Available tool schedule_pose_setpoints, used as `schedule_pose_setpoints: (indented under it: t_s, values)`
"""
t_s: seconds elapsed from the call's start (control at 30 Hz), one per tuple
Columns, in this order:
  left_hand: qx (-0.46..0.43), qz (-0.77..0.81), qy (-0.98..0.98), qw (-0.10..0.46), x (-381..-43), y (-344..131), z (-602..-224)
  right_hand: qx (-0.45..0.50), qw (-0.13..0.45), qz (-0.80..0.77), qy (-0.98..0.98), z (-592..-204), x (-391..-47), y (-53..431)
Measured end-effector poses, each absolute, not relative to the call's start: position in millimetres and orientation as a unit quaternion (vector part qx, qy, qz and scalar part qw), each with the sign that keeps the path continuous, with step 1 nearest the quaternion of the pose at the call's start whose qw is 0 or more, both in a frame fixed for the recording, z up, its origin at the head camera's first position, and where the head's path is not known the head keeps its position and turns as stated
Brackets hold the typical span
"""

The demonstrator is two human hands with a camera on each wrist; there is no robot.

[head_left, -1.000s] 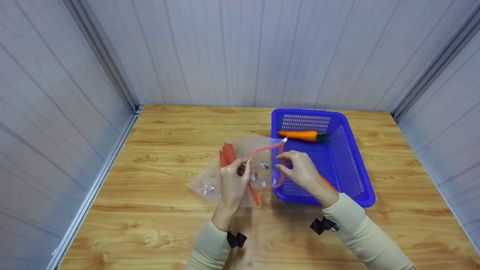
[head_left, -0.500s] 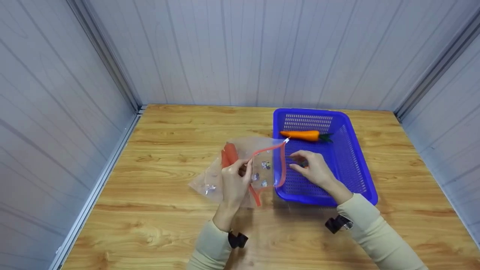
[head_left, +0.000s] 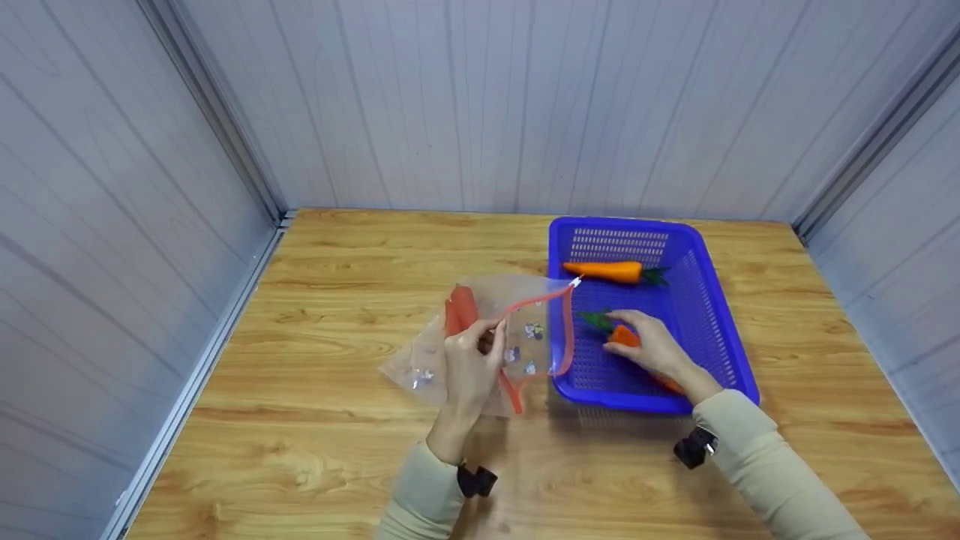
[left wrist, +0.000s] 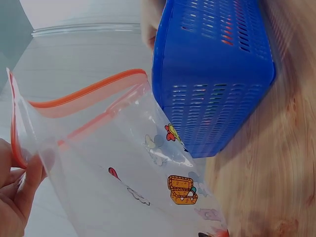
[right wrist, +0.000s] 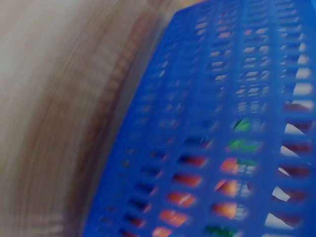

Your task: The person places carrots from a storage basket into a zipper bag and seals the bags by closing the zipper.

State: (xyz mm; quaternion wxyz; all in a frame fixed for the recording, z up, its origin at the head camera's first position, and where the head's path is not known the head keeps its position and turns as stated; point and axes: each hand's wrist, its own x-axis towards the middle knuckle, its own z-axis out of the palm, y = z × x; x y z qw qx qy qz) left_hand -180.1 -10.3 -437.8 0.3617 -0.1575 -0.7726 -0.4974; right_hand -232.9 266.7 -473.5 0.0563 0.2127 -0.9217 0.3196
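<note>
My left hand (head_left: 472, 360) pinches the rim of a clear zip bag (head_left: 420, 352) with an orange zip strip; the bag's mouth gapes toward the basket. Inside the bag lie orange-red carrots (head_left: 464, 302), partly hidden by the hand. In the left wrist view, thumb and fingers (left wrist: 32, 182) hold the zip edge, and cartoon prints show on the plastic. My right hand (head_left: 651, 345) reaches into the blue basket (head_left: 721, 322), thumb and fingers spread either side of a carrot (head_left: 624, 336) with green leaves. Whether they touch it is unclear.
Another carrot (head_left: 606, 271) lies along the basket's far end. The bag's opening overlaps the basket's left rim. A wooden table (head_left: 315, 450) carries everything, with pale panel walls (head_left: 480, 105) around it. The right wrist view is blurred, showing the basket's slotted wall (right wrist: 207, 98).
My right hand has moved right, away from the bag's mouth and over the carrot in the basket, its fingers spreading wider. The left hand keeps holding the bag in place.
</note>
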Motion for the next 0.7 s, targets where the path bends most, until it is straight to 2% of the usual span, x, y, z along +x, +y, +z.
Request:
schedule_pose_setpoints:
  t_s: [0.7]
  values:
    - [-0.150,-0.498,-0.778,0.352,-178.5,-11.4,-438.2,0.212,-0.018,0.304,-0.929,-501.6,-237.4,294.9]
